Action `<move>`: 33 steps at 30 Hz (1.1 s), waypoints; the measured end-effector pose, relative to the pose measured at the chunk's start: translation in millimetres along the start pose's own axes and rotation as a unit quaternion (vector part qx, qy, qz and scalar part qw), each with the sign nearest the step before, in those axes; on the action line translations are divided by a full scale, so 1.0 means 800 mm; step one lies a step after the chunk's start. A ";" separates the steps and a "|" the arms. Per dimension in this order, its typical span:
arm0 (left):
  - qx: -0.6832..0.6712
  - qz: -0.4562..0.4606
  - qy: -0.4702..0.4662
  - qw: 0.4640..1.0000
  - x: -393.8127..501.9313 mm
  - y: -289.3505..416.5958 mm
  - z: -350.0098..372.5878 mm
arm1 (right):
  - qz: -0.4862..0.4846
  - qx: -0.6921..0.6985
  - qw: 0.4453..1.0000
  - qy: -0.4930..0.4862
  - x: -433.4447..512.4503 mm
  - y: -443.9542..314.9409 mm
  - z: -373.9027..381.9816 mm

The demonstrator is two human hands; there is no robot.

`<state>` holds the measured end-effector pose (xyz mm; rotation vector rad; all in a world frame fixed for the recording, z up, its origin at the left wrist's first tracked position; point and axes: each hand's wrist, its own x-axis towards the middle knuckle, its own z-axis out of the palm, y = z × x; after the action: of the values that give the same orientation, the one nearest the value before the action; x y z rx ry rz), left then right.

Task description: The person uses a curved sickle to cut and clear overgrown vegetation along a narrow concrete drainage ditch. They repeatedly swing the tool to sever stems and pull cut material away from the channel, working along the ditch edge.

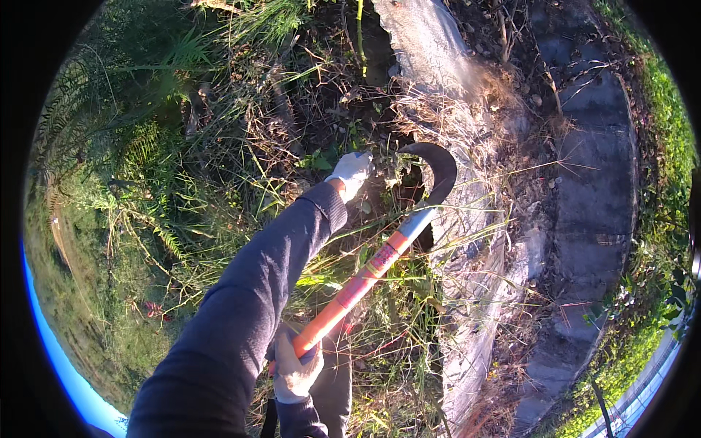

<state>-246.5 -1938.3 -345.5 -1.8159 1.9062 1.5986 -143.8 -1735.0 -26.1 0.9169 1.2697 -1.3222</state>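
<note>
My right hand, in a pale work glove, grips the lower end of a long-handled sickle. The sickle has an orange handle with a printed label, a grey metal socket and a dark curved blade. Its hooked tip points left, over dry stems beside the concrete ledge. My left arm reaches forward past the handle. Also gloved, my left hand is among weeds left of the blade tip, with its fingers curled. Whether stems are inside that fist is hidden.
A rough concrete ledge runs along the right of the weeds, with dry grass draped over it. Beyond lies a dark concrete channel and a green verge. Ferns and tangled brush cover the left. My trouser leg shows below.
</note>
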 end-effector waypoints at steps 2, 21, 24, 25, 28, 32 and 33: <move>-0.207 -0.082 -0.028 0.975 -0.017 0.011 -0.005 | -0.007 -0.008 0.999 -0.034 0.001 0.001 -0.001; -0.371 -0.174 -0.117 0.905 -0.045 0.024 -0.021 | 0.026 -0.005 0.999 0.018 0.001 0.016 0.015; -0.345 -0.144 -0.227 0.899 -0.216 0.034 -0.039 | -0.072 0.020 0.996 0.048 0.012 0.026 0.011; -0.382 -0.187 -0.157 0.891 -0.249 0.034 -0.061 | -0.069 0.009 0.995 0.068 0.019 0.030 0.010; -0.270 -0.228 -0.107 0.929 -0.290 0.008 -0.179 | -0.162 0.020 0.984 0.070 0.029 0.037 -0.007; -0.140 -0.170 -0.053 0.974 -0.312 -0.012 -0.275 | -0.179 0.005 0.984 0.003 0.023 0.047 -0.022; -0.165 -0.141 -0.064 0.974 -0.308 -0.012 -0.282 | -0.155 0.014 0.988 -0.014 0.019 0.049 -0.024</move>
<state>-35.4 -1917.2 -87.5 -1.9336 1.3208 1.9558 -110.8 -1714.5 -50.9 0.7352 1.4162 -1.5919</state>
